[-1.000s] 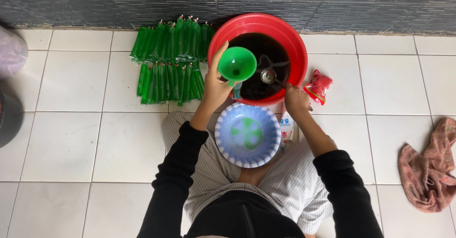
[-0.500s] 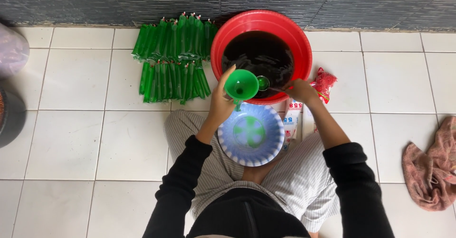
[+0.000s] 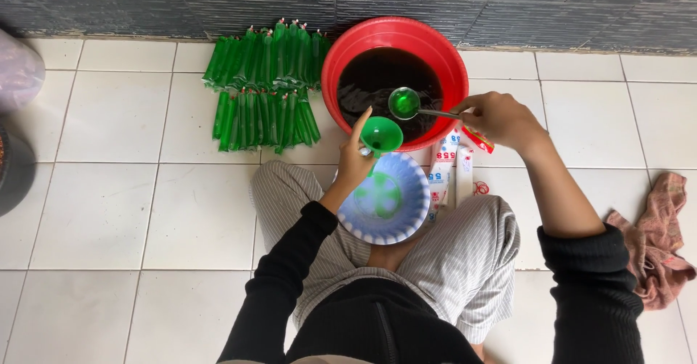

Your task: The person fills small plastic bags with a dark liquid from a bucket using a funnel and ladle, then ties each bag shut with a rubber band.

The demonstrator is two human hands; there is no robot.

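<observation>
Left hand [image 3: 353,166] grips a green funnel [image 3: 382,134] over a blue bowl [image 3: 385,198], right hand [image 3: 499,119] pinches a ladle [image 3: 405,103] above the red basin [image 3: 394,82]; green filled tubes [image 3: 265,84] lie left, white packets [image 3: 450,168] right.

- Green filled tube packets [image 3: 265,88] lie in two rows on the white tiled floor [image 3: 131,189], left of the basin.
- A pink crumpled cloth [image 3: 657,240] lies at the right edge.
- White sachets [image 3: 444,171] and a red rubber band [image 3: 481,187] lie beside the knee.
</observation>
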